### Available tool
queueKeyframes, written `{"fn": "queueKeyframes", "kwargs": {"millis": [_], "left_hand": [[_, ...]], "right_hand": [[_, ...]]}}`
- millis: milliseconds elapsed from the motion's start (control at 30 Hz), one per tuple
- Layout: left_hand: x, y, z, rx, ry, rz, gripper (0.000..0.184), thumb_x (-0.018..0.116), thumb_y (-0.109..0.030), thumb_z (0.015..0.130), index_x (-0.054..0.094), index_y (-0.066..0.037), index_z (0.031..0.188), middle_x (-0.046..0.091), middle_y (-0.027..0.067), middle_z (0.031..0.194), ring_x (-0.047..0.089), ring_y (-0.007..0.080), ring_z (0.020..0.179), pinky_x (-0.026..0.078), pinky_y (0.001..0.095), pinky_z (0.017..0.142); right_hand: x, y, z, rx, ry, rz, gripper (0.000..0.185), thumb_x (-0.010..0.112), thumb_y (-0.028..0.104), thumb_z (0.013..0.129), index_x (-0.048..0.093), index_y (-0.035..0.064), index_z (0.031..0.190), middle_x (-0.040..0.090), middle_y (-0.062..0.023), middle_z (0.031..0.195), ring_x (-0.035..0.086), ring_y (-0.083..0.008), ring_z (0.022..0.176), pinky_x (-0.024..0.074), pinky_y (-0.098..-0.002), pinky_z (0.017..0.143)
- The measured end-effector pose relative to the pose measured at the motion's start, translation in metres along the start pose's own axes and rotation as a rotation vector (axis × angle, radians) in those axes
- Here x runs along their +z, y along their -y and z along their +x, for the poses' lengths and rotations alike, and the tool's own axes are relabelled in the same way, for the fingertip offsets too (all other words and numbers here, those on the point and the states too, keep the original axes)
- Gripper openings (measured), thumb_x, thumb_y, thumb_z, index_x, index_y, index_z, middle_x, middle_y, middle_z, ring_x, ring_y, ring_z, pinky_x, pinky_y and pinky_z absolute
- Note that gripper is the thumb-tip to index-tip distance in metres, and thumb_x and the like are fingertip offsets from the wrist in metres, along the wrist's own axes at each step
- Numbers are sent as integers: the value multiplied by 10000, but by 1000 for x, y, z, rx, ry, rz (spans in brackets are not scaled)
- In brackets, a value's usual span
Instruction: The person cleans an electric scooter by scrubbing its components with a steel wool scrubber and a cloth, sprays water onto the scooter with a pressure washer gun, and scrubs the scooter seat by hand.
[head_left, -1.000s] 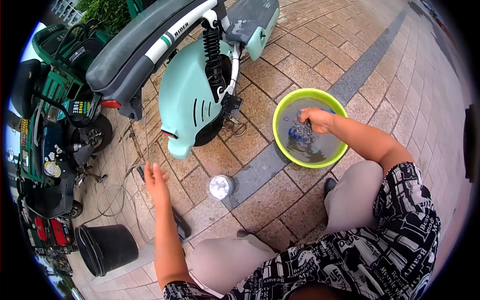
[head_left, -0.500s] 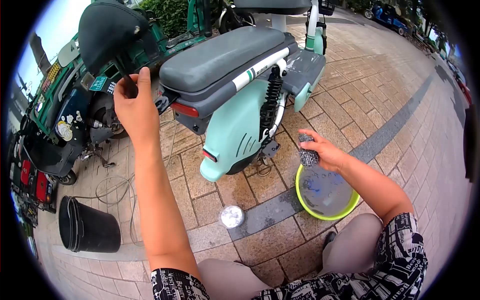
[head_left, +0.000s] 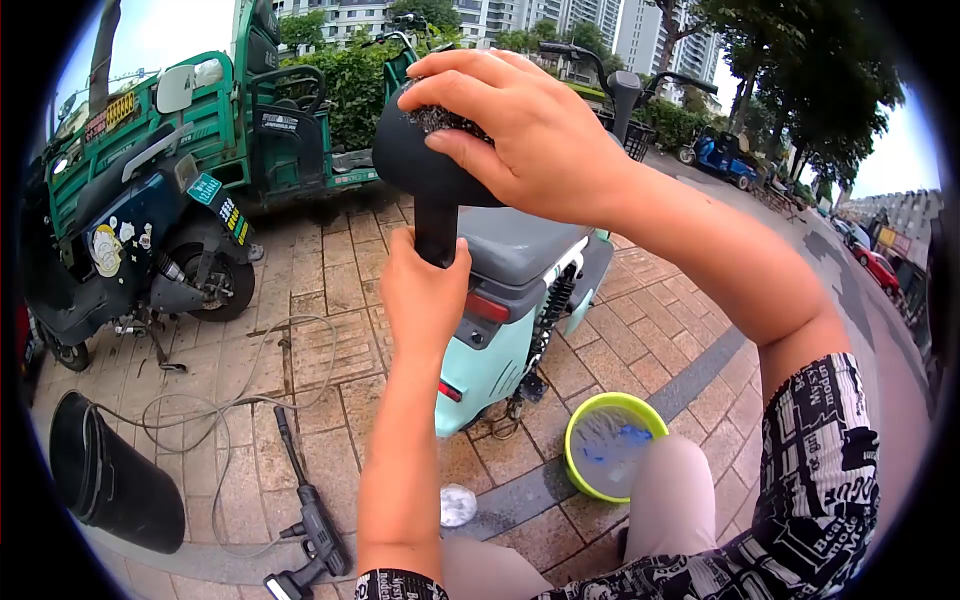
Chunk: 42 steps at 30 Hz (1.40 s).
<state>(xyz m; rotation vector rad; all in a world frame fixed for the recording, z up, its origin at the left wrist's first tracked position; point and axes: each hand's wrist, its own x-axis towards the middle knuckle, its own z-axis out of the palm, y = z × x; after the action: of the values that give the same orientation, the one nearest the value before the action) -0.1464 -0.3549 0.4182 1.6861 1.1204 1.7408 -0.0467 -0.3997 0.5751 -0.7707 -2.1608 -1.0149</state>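
My left hand [head_left: 425, 300] is wrapped round the black post [head_left: 436, 235] of a padded backrest [head_left: 400, 160]. My right hand [head_left: 550, 150] holds a steel wool scourer [head_left: 450, 121] against the top of that backrest, fingers over it and thumb below. The scourer is partly hidden under the fingers. Behind my hands stands a mint-green electric scooter [head_left: 480, 365] with a grey seat [head_left: 520, 243], its front partly covered by my right arm.
A yellow-green basin [head_left: 569, 450] of cloudy water stands by my knee. On the paving lie a small white round item [head_left: 458, 505], a pressure washer gun [head_left: 318, 525] and a looping hose [head_left: 215, 425]. A black bucket [head_left: 125, 490] and a dark scooter [head_left: 150, 250] are at left.
My right hand has brought the scourer from above the basin up to the backrest. My left hand still grips the post. The view has tilted up and turned left, revealing the washer gun.
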Motion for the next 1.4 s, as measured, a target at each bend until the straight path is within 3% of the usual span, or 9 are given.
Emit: {"fn": "queueKeyframes", "kwargs": {"millis": [267,433,567,700,767,833,1000,1267,1400], "left_hand": [[-8,8,5,43,86,19,323,684,-167,754,518,23,955,640,232,842,632,394,823,493,438,730],[-11,6,9,-7,165,-17,328,673,-150,753,525,33,982,642,238,849,641,387,831,496,426,735],[-9,12,6,70,109,-9,311,645,-120,747,520,31,988,636,246,845,633,405,816,493,441,718],[-8,8,5,40,125,27,369,656,-96,725,487,39,1025,636,255,870,619,433,848,493,466,757],[-7,12,6,38,137,12,379,655,-97,724,483,45,1031,636,258,876,618,435,853,494,462,762],[-4,18,7,134,91,49,280,636,-107,734,511,13,954,637,242,831,630,408,803,493,441,707],[-9,9,6,69,135,48,290,635,-98,727,508,24,958,639,243,828,631,411,810,491,450,711],[-4,16,6,160,92,60,416,660,-84,714,459,70,1044,618,283,845,614,442,825,495,474,729],[-9,14,7,86,148,84,384,639,-106,721,491,60,1034,634,253,849,622,416,845,487,446,726]], "right_hand": [[37,-17,81,190,547,-210,310,613,341,796,678,150,1031,682,-121,896,641,-305,842,512,-398,770],[-31,8,-3,-83,329,-76,403,680,205,792,602,142,1182,553,-90,1255,532,-272,1155,457,-385,955],[-6,2,16,-52,315,-56,310,633,169,829,617,123,1135,582,-99,1194,574,-293,1073,472,-379,914],[46,-25,79,99,522,-295,293,603,268,841,652,127,1093,681,-128,895,640,-324,840,501,-389,779],[50,-17,87,178,647,-335,329,594,260,806,660,153,1110,671,-117,1020,626,-310,962,499,-408,840],[24,-11,61,123,482,-216,298,611,259,840,650,137,1109,669,-116,1010,635,-305,915,501,-379,814],[-26,8,-16,-124,241,-122,320,637,186,833,616,150,1151,590,-74,1190,549,-273,1122,475,-375,914],[67,-14,94,166,686,-498,310,577,272,802,666,154,1074,681,-95,980,641,-293,929,513,-417,803],[25,3,48,85,374,-282,306,626,304,797,667,150,1059,662,-82,1019,637,-280,942,517,-404,794]]}}
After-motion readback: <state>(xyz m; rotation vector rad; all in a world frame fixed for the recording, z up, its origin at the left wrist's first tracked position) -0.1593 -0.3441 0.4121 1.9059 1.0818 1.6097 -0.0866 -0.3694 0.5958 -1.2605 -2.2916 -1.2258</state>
